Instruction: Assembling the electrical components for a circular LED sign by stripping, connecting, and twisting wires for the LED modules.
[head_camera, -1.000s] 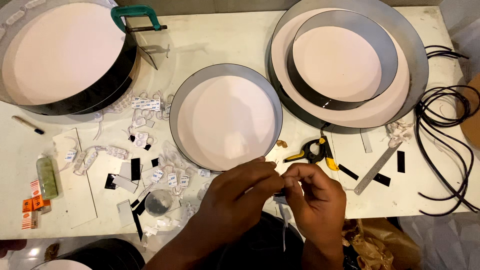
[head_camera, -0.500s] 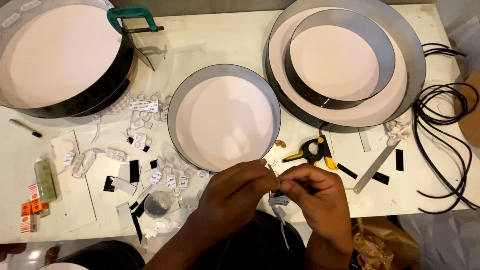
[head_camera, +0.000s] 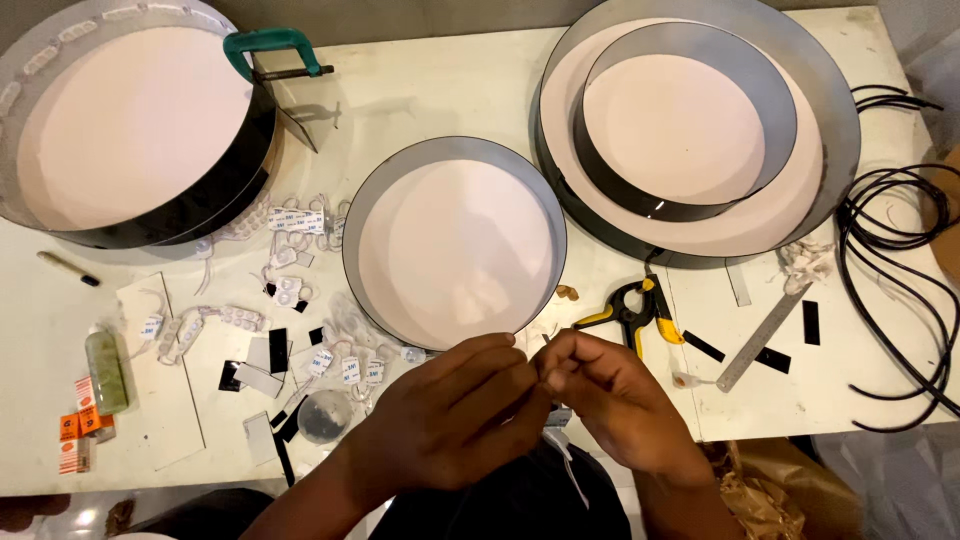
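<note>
Low in the middle of the frame, the left hand (head_camera: 450, 425) and right hand (head_camera: 610, 400) pinched a thin white wire (head_camera: 565, 455). It looked light and bendy, best held near its end.

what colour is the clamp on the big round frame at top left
Teal green clamp; head view.

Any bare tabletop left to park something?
Free: the strip between the green clamp and the big nested rings, above the middle round tray. Crowded: small white modules left of it; spring clamp and steel ruler right.
</note>
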